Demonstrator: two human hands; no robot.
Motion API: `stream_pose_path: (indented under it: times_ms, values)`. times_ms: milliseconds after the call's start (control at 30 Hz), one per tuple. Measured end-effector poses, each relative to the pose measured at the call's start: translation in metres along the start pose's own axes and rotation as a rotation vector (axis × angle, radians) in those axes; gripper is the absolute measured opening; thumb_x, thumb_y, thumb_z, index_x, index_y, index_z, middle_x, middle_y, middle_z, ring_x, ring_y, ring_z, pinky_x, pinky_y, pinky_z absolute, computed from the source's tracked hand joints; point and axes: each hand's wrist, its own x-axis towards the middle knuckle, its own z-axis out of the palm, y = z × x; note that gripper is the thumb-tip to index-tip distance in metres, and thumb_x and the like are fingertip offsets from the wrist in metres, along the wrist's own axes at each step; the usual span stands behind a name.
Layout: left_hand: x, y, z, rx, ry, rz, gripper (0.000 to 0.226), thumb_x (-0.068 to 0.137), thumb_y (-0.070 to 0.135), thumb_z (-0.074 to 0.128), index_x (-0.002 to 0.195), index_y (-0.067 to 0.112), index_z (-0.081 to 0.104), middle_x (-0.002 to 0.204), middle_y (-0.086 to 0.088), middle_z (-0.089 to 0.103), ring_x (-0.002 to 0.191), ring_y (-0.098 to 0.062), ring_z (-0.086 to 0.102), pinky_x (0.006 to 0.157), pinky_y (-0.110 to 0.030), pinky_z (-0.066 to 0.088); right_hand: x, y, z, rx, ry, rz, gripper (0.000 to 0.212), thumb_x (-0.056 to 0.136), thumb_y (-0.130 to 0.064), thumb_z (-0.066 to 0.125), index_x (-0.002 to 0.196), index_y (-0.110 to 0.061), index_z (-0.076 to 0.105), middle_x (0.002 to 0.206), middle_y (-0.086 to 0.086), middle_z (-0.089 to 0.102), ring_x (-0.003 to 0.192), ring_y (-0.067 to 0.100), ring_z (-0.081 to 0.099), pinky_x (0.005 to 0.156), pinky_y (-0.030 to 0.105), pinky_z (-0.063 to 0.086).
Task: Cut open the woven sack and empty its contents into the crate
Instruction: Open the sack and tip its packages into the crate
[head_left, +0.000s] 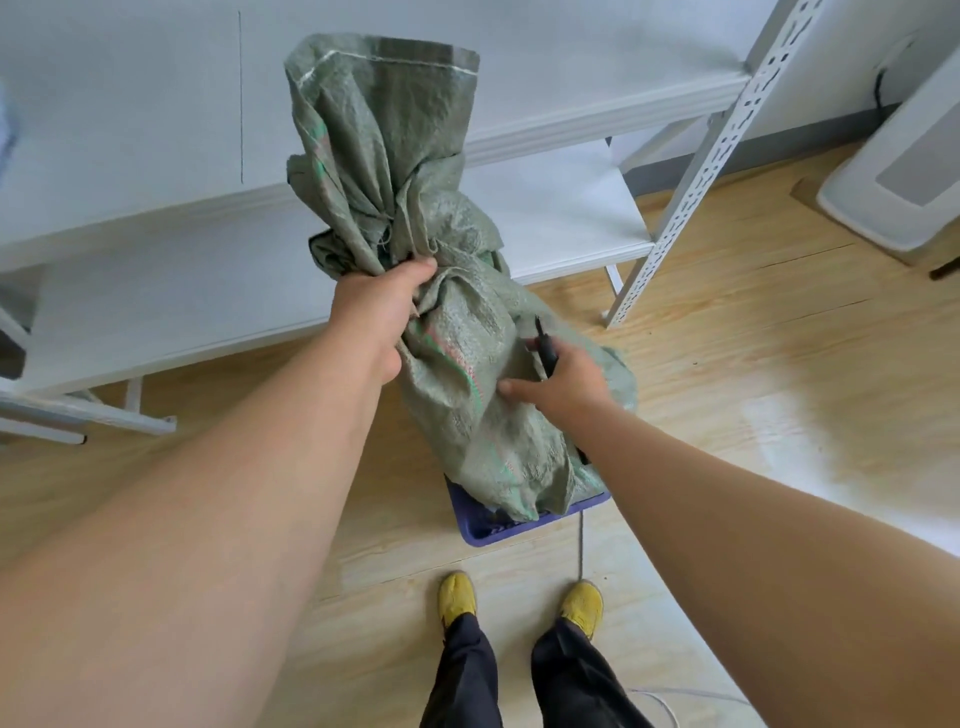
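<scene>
My left hand (384, 306) bunches the sack (457, 332) at its waist, center frame, keeping it upended over the crate (470, 527) so contents drop in. My right hand (563, 376) holds what looks like a cutter (545, 351) while steadying the sack.

woven sack (457, 364) is seen as dull grey-green, with faint pink and bright green streaks and a pale stitched line near the top hem. crate (475, 525) is coloured blue-purple. tool (545, 353) held in the right hand is black. shoes (457, 597) are yellow, trousers (467, 675) black. floor (779, 364) is patterned in light wood grain. shelving (561, 218) is white.
</scene>
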Motion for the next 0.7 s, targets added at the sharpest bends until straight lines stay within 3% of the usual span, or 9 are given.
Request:
stream_pose_path:
  times_ms: [67, 133, 233, 367, 467, 567, 633, 700]
  values:
    - [0.004, -0.002, -0.007, 0.013, -0.049, -0.023, 0.054, 0.071, 0.034, 0.080, 0.119, 0.017, 0.062, 0.108, 0.000, 0.068, 0.099, -0.018, 0.064, 0.094, -0.042, 0.050, -0.006, -0.006, 0.009, 0.040, -0.051, 0.054, 0.032, 0.079, -0.029, 0.078, 0.106, -0.024, 0.064, 0.097, -0.003, 0.067, 0.087, 0.020, 0.064, 0.072, 0.028, 0.055]
    - [0.009, 0.000, -0.014, 0.009, -0.052, -0.042, 0.060, 0.068, 0.035, 0.081, 0.121, 0.018, 0.061, 0.112, 0.000, 0.067, 0.103, -0.020, 0.063, 0.096, -0.043, 0.049, -0.013, -0.011, 0.021, 0.168, -0.041, 0.110, 0.014, 0.087, -0.026, 0.070, 0.096, -0.025, 0.059, 0.077, -0.003, 0.061, 0.061, 0.016, 0.058, 0.046, 0.019, 0.047]
    - [0.020, 0.003, -0.024, -0.022, 0.003, -0.034, 0.058, 0.068, 0.035, 0.081, 0.120, 0.019, 0.060, 0.109, 0.001, 0.068, 0.099, -0.019, 0.065, 0.092, -0.041, 0.051, -0.020, -0.029, 0.037, 0.373, 0.060, 0.166, 0.009, 0.091, -0.021, 0.063, 0.097, -0.021, 0.057, 0.076, 0.003, 0.060, 0.055, 0.017, 0.054, 0.048, 0.024, 0.049]
    - [0.031, 0.000, -0.035, -0.020, 0.018, -0.027, 0.046, 0.072, 0.032, 0.079, 0.111, 0.020, 0.060, 0.104, 0.000, 0.068, 0.090, -0.018, 0.067, 0.081, -0.035, 0.054, -0.026, -0.049, 0.044, 0.647, -0.082, 0.138, 0.014, 0.092, -0.005, 0.059, 0.086, -0.015, 0.053, 0.063, 0.004, 0.053, 0.038, 0.011, 0.046, 0.042, 0.021, 0.045]
    - [0.032, -0.007, -0.039, 0.004, 0.047, -0.029, 0.041, 0.074, 0.033, 0.079, 0.106, 0.020, 0.057, 0.095, 0.004, 0.065, 0.084, -0.014, 0.064, 0.079, -0.032, 0.051, -0.029, -0.054, 0.043, 0.633, -0.100, 0.223, 0.015, 0.092, -0.002, 0.057, 0.083, -0.012, 0.052, 0.061, 0.006, 0.048, 0.038, 0.012, 0.042, 0.038, 0.019, 0.042]
    - [0.034, -0.005, -0.044, -0.048, 0.040, -0.012, 0.040, 0.073, 0.038, 0.079, 0.103, 0.021, 0.060, 0.098, 0.004, 0.068, 0.086, -0.013, 0.066, 0.069, -0.027, 0.052, -0.030, -0.060, 0.046, 0.857, -0.116, 0.257, 0.014, 0.090, 0.003, 0.056, 0.085, -0.009, 0.052, 0.058, 0.004, 0.050, 0.039, 0.010, 0.044, 0.040, 0.022, 0.042]
    - [0.034, -0.004, -0.047, 0.011, -0.104, 0.003, 0.050, 0.070, 0.040, 0.081, 0.110, 0.019, 0.061, 0.108, 0.001, 0.069, 0.097, -0.016, 0.066, 0.083, -0.035, 0.054, -0.030, -0.058, 0.048, 0.779, -0.047, 0.330, 0.015, 0.091, 0.003, 0.053, 0.086, -0.011, 0.052, 0.061, 0.006, 0.048, 0.040, 0.012, 0.042, 0.039, 0.022, 0.040]
    - [0.031, -0.009, -0.048, 0.147, -0.319, 0.044, 0.075, 0.063, 0.041, 0.086, 0.128, 0.018, 0.055, 0.120, 0.003, 0.066, 0.110, -0.016, 0.062, 0.099, -0.038, 0.047, -0.030, -0.056, 0.052, 0.679, 0.003, 0.364, 0.022, 0.092, 0.006, 0.040, 0.087, -0.012, 0.051, 0.061, 0.007, 0.046, 0.041, 0.015, 0.040, 0.040, 0.024, 0.037]
